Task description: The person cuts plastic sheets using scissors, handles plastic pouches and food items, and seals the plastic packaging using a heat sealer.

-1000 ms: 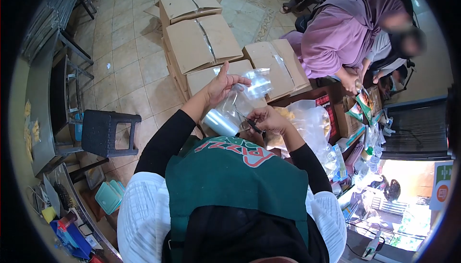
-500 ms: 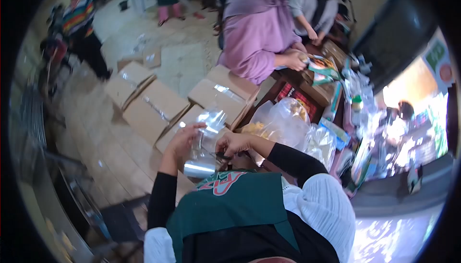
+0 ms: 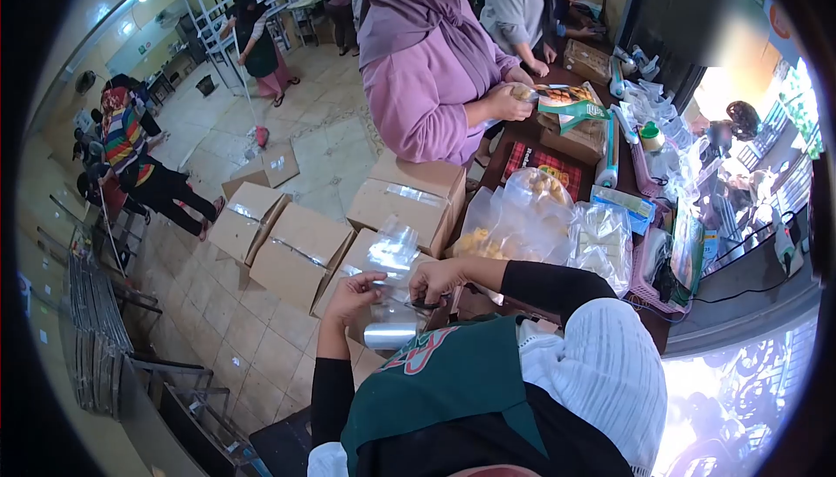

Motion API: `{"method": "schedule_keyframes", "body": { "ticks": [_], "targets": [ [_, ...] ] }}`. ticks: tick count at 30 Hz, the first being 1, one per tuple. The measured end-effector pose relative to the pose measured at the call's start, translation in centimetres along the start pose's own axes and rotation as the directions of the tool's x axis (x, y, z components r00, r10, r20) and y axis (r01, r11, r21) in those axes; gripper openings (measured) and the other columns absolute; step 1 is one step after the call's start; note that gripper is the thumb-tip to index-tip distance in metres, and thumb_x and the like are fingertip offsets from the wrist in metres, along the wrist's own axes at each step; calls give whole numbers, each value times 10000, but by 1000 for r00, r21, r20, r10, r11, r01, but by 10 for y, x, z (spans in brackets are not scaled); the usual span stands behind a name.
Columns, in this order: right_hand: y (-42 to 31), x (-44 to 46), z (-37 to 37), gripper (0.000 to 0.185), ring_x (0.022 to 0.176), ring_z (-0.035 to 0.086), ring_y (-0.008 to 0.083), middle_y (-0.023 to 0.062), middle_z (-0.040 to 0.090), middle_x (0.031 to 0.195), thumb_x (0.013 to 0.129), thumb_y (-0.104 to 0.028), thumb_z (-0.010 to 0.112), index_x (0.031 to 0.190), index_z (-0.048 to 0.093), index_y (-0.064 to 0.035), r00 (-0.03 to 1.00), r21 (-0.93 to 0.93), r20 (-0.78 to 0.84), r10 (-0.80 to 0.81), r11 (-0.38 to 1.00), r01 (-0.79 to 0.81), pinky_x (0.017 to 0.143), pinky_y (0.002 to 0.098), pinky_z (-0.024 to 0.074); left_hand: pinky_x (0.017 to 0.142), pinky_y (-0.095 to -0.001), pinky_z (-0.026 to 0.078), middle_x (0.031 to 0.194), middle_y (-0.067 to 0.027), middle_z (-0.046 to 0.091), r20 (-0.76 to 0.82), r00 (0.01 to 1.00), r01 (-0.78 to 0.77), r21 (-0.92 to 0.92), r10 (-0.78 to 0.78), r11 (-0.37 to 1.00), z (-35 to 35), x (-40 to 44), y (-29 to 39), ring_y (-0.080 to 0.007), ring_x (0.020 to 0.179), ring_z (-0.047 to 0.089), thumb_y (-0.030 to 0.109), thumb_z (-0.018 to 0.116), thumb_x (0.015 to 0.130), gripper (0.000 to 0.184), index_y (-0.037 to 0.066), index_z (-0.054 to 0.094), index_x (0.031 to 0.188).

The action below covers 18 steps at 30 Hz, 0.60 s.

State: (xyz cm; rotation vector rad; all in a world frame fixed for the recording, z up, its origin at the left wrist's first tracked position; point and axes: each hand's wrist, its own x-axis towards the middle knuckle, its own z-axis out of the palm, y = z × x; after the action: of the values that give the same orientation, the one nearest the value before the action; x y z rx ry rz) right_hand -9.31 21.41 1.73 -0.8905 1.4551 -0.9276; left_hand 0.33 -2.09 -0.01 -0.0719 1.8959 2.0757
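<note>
While the torso leaned over the work, the left hand (image 3: 353, 297) pinched the transparent film (image 3: 394, 250) at its near left side; the right hand (image 3: 438, 281) was clenched round a dark-handled tool (image 3: 427, 305), apparently scissors, just beside the film's right edge; the blades were too indistinct to tell open from shut. The film's roll (image 3: 390, 335) lay between the hands and the apron (image 3: 435, 372), nearer the left hand, its long axis running from side to side across the body; the film stretched away from it, beyond the fingers, over a cardboard box (image 3: 355, 261); what bore the roll's weight could not be told.

Two more boxes, a middle box (image 3: 300, 255) and a far box (image 3: 246, 218), ran off to the left in line, lids taped down and contents hidden; a taped carton (image 3: 405, 201) stood ahead of the hands. To the right, on the brown surface (image 3: 495, 166), a large plastic bag (image 3: 488, 237) held yellowish pieces; another bag (image 3: 601, 242) held pale, flat things, just beside it; a pink basket (image 3: 649, 272) held packets beyond that; a red checked box (image 3: 544, 168) lay farther forward, near a co-worker (image 3: 435, 98) who gripped something small.
</note>
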Motion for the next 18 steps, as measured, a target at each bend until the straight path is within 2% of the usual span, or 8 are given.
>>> {"method": "schedule_keyframes", "body": {
  "ticks": [2, 4, 8, 9, 12, 18],
  "targets": [
    [4, 4, -2, 296, 591, 569, 118, 59, 616, 763, 651, 15, 672, 943, 624, 27, 1000, -2, 15, -1, 1000, 1, 469, 243, 463, 755, -223, 484, 961, -42, 635, -39, 999, 0, 18, 1, 1000, 5, 0, 2, -103, 876, 601, -94, 575, 779, 354, 13, 593, 1116],
    [-1, 5, 1, 304, 586, 567, 119, 56, 609, 733, 644, 20, 668, 944, 619, 39, 1000, -23, 13, -5, 1000, 6, 469, 245, 460, 742, -225, 490, 926, -29, 633, 0, 1000, 13, -34, -13, 999, 3, 2, 2, -88, 833, 600, -97, 572, 780, 378, 16, 577, 1140],
    [-4, 3, 2, 305, 583, 568, 114, 61, 615, 721, 646, 6, 689, 940, 619, 47, 1000, -1, 22, 8, 1000, -8, 480, 239, 460, 719, -222, 501, 910, -33, 634, -13, 1000, 5, -12, -5, 1000, 5, 2, 2, -86, 802, 601, -83, 594, 774, 362, 10, 583, 1123],
    [-2, 4, 2, 304, 582, 567, 113, 61, 616, 723, 647, 1, 695, 939, 619, 47, 1000, 13, 19, 9, 1000, -9, 480, 239, 460, 718, -224, 505, 892, -30, 634, -7, 999, -46, 12, 47, 999, 4, 2, 0, -85, 794, 601, -77, 601, 770, 358, 6, 586, 1117],
    [-1, 5, 1, 297, 583, 567, 110, 59, 618, 724, 652, -11, 709, 931, 625, 42, 1000, 30, 15, 13, 999, -13, 480, 238, 460, 719, -226, 506, 883, -36, 641, -17, 1000, -15, -36, 15, 999, 4, 2, -1, -92, 785, 609, -62, 619, 765, 356, 1, 587, 1114],
    [-2, 2, -1, 278, 565, 560, 112, 61, 614, 727, 651, -4, 695, 916, 626, 45, 1000, 11, 13, -3, 1000, 2, 472, 240, 459, 707, -231, 497, 860, -42, 648, -72, 997, 14, 52, -11, 999, 13, -2, 6, -95, 753, 600, -20, 646, 768, 260, -12, 628, 1027]
  ]
}}
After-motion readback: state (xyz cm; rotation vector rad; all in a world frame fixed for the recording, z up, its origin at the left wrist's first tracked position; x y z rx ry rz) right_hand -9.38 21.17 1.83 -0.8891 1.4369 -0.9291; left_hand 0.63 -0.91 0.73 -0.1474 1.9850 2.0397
